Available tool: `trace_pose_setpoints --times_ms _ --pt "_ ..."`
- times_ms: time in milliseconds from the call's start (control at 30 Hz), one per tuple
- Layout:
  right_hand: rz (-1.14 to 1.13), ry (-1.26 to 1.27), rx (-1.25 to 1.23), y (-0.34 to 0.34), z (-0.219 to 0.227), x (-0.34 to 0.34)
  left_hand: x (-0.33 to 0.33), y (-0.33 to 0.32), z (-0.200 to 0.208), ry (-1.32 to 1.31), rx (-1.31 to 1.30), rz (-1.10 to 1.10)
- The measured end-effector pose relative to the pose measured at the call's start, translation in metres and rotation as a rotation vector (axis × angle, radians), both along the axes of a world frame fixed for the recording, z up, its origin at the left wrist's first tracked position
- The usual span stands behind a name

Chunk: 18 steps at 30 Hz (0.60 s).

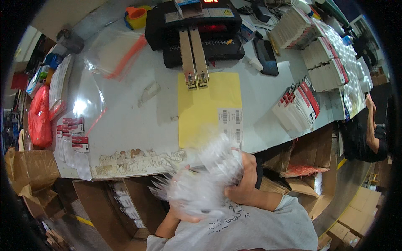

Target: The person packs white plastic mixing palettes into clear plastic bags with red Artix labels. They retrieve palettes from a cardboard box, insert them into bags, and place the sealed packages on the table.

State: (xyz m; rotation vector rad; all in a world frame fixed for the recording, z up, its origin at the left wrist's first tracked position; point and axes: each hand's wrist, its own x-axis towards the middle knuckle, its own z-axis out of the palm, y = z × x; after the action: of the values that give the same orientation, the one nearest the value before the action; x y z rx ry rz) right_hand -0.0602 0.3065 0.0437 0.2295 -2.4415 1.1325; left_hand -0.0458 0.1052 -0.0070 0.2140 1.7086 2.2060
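Between my hands, in front of my chest, is a bundle of thin, clear-and-white plastic packets (205, 178), smeared by motion. My right hand (246, 175) is closed round its right side, thumb toward me. Beneath its lower left part, my left hand (186, 214) supports it; most of those fingers are hidden by the plastic. Just beyond the bundle, a yellow sheet (201, 113) lies on the grey table (138, 121). A white label sheet (230, 121) with printed codes covers its right part, partly hidden by the bundle.
A black machine (192, 37) with two metal rails stands at the back. Clear bags (113, 54) lie left; carded white packs (299, 104) and a phone (266, 56) lie right. An open carton (121, 209) stands below the table edge. Another person's arm (370, 125) shows far right.
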Motion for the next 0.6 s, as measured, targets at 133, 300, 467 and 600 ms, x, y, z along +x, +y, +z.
trace_pose_setpoints --times_ms 133,300,467,600 --pt "-0.168 -0.180 -0.271 0.024 0.011 -0.024 -0.018 0.009 0.022 -0.215 0.067 0.235" --pt "-0.062 -0.920 -0.958 0.068 -0.010 -0.042 -0.052 0.036 0.018 -0.392 -0.067 0.178" --pt "-0.068 -0.889 -0.680 0.076 -0.037 -0.035 -0.060 0.039 0.010 -0.195 -0.589 0.246" --pt "-0.037 -0.769 -0.376 0.075 -0.035 -0.027 -0.058 0.039 0.008 -0.108 -0.749 0.217"
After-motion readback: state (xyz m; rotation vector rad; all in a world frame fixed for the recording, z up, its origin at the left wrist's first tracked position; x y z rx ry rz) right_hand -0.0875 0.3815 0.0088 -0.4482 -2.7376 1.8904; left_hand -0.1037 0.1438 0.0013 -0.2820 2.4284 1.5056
